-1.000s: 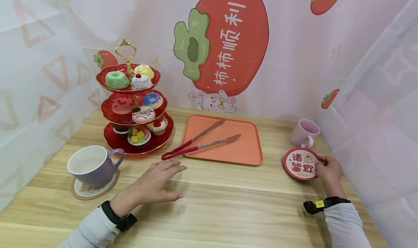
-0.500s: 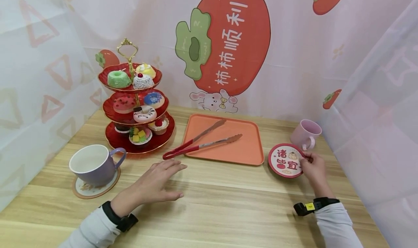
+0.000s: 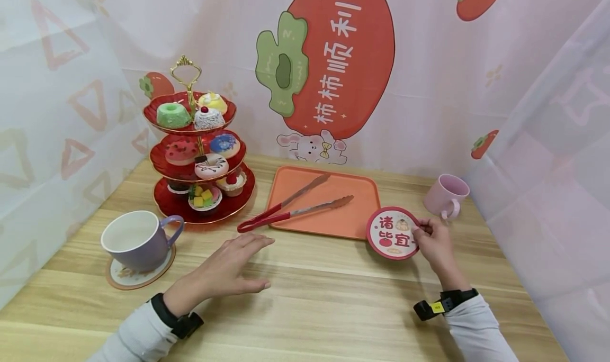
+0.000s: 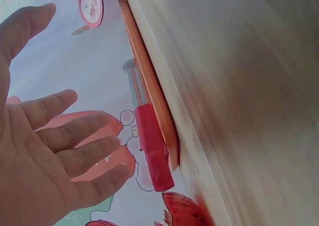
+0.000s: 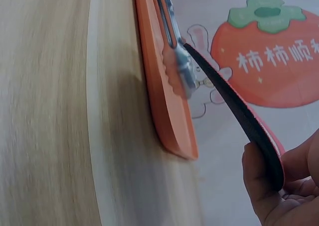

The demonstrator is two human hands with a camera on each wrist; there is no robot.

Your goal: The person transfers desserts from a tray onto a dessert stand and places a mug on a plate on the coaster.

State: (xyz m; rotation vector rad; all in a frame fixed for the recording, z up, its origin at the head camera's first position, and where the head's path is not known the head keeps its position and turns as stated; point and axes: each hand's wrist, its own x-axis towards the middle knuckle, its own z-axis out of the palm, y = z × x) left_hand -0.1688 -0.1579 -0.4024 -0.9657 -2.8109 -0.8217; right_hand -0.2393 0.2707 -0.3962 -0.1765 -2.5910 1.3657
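My right hand (image 3: 436, 245) pinches a round red-rimmed coaster (image 3: 392, 234) by its right edge. The right wrist view shows the coaster (image 5: 239, 106) edge-on with a dark underside, raised off the table between thumb and fingers. In the head view it overlaps the front right corner of the orange tray (image 3: 305, 226). My left hand (image 3: 226, 269) stays over the table with fingers spread, holding nothing. Just beyond its fingertips are the red handles of metal tongs (image 3: 267, 222), which lie across the tray, arms apart. The left wrist view shows that hand (image 4: 55, 156) palm on, near the tongs' handle (image 4: 153, 149).
A pink mug (image 3: 443, 195) stands at the back right. On the left a purple cup (image 3: 138, 243) sits on another coaster (image 3: 135, 285). Behind it rises a three-tier red stand (image 3: 159, 200) with several small cakes. Printed cloth (image 3: 419, 87) encloses the table at the back and sides.
My right hand has carried the coaster leftward, from in front of the pink mug to the tray's front right corner. My left hand has hardly moved.
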